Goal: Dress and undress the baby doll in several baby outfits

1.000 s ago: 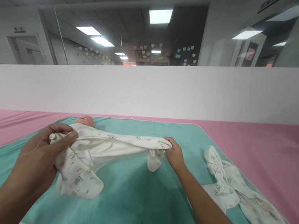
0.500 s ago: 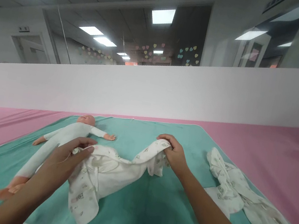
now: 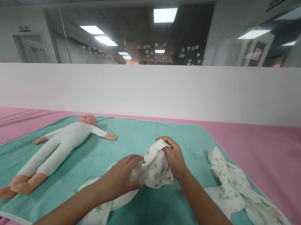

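A white printed baby garment is bunched up between my two hands, above the green mat. My right hand is closed on its upper end, with cloth folded over the fingers. My left hand is curled round the middle of the cloth, close beside the right one. The rest of the garment trails under my left wrist onto the mat, partly hidden by my forearm. To the left, a baby doll in a pale long-sleeved suit lies on its back, feet toward me.
The green mat lies on a pink padded surface. On the right of the mat is a crumpled heap of white printed baby clothing. A white low wall runs along the back, with glass above it.
My left hand has let its end of the garment drop and moved right, taking hold nearer my right hand. The stretched cloth is now bunched. My right hand has barely moved.
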The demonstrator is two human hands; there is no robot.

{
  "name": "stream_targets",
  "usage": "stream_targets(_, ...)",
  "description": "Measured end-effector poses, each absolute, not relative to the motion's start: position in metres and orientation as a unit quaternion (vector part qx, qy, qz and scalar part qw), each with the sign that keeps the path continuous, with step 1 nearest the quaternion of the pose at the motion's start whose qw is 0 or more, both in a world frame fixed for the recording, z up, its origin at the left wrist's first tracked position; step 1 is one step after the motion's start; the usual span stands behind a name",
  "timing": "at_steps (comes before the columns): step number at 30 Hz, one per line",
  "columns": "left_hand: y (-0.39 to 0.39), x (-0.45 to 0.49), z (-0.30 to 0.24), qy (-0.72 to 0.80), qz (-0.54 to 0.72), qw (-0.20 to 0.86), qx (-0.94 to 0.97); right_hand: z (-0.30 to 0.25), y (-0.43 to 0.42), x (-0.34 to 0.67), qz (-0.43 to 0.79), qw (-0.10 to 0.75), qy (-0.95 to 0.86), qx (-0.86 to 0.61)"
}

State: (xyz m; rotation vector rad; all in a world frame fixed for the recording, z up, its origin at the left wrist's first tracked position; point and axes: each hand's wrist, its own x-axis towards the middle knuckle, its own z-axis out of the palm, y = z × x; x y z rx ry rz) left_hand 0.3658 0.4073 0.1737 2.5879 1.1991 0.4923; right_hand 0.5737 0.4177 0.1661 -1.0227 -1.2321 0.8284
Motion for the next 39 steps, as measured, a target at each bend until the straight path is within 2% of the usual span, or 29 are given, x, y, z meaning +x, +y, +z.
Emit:
stream_targets(3, 0.419, 0.386, 0.177, 0.437, 0.165, 0.171, 0.867, 0.166, 0.420, 0.581, 0.374, 0.619, -0.530, -0.442)
stream_targets(6, 0.440, 0.385, 0.184, 0.470, 0.198, 0.159, 0.845, 0.162, 0.427, 0.595, 0.347, 0.610, -0.531, -0.475)
stream_targets(11, 0.468, 0.366, 0.208, 0.535, 0.243, -0.038, 0.808, 0.155, 0.439, 0.622, 0.264, 0.627, -0.507, -0.530)
stream_targets(13, 0.469, 0.363, 0.220, 0.534, 0.251, -0.073, 0.804, 0.155, 0.439, 0.625, 0.187, 0.619, -0.518, -0.561)
stream_targets(16, 0.456, 0.368, 0.237, 0.502, 0.280, -0.060, 0.816, 0.160, 0.432, 0.612, 0.089, 0.576, -0.598, -0.550)
stream_targets(22, 0.406, 0.385, 0.257, 0.405, 0.283, -0.004, 0.869, 0.183, 0.408, 0.553, 0.055, 0.487, -0.738, -0.464)
stream_targets(27, 0.395, 0.363, 0.274, 0.439, 0.208, -0.005, 0.874, 0.199, 0.394, 0.547, -0.067, 0.490, -0.695, -0.522)
stream_targets(31, 0.392, 0.339, 0.294, 0.468, 0.165, -0.040, 0.867, 0.222, 0.377, 0.556, -0.117, 0.442, -0.712, -0.533)
stream_targets(34, 0.380, 0.328, 0.309, 0.469, 0.217, -0.175, 0.838, 0.243, 0.357, 0.556, -0.122, 0.414, -0.732, -0.527)
stream_targets(36, 0.370, 0.325, 0.315, 0.447, 0.286, -0.221, 0.818, 0.255, 0.344, 0.552, -0.129, 0.413, -0.737, -0.520)
stream_targets(37, 0.364, 0.325, 0.316, 0.436, 0.323, -0.203, 0.815, 0.260, 0.338, 0.549, -0.143, 0.419, -0.733, -0.517)
stream_targets(39, 0.355, 0.327, 0.318, 0.427, 0.384, -0.096, 0.813, 0.267, 0.330, 0.543, -0.185, 0.437, -0.718, -0.509)
